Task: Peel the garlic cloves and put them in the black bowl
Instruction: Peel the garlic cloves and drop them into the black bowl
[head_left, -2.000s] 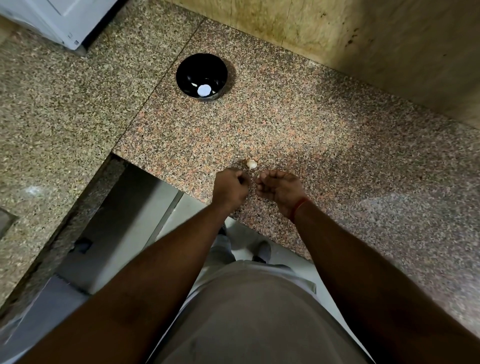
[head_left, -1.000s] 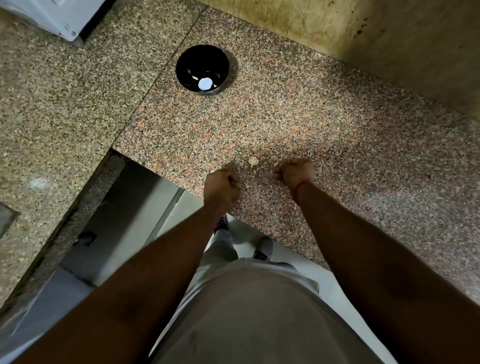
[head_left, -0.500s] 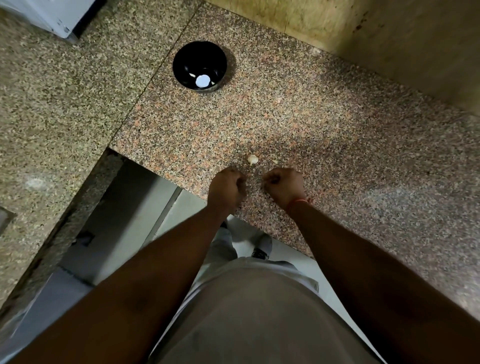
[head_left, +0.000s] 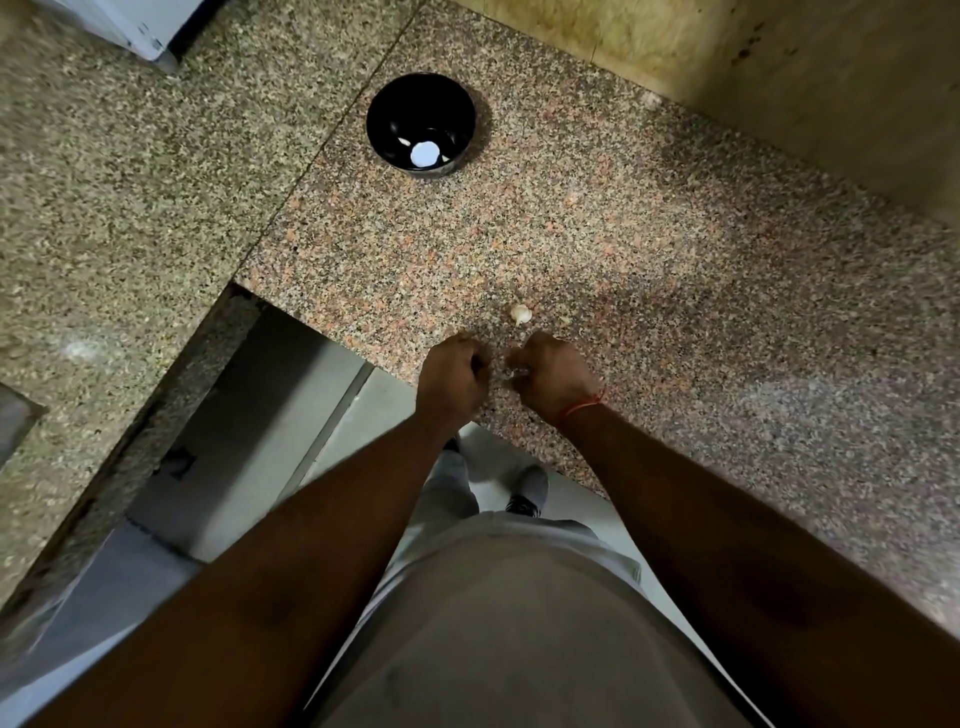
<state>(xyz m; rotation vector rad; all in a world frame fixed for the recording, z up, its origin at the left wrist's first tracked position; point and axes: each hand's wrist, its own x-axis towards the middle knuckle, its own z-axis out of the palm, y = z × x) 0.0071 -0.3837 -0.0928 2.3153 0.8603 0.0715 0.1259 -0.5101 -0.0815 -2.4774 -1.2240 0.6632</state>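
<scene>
Against the frame half a second back, little differs: both hands hold the same spot at the near edge of the table (head_left: 675, 249), and the loose garlic clove (head_left: 520, 314) lies where it lay. Two seconds back the right hand's fingers were spread looser; one second back the hands stood farther apart. Now they are close together again, knuckles nearly meeting.

The left hand (head_left: 452, 371) is curled into a fist with its back to the camera, so whether its grip pinches anything cannot be told. The right hand (head_left: 550, 376) is curled too, fingertips drawn toward the left hand; a small pale bit shows at its fingertips, too small and blurred to name, so its grip also cannot be told for certain. A red thread (head_left: 584, 404) circles the right wrist.

The loose clove sits on the granite just beyond the two hands, apart from both. Pale flecks (head_left: 565, 320) lie just right of it, hard to make out against the speckled stone. The black bowl (head_left: 387, 111) stands well apart, farther back and to the left, with a round white shape and a smaller pale piece inside; what they are is unclear.

A white object (head_left: 150, 31) is cut off at the upper left corner. No writing or label can be read anywhere.
</scene>
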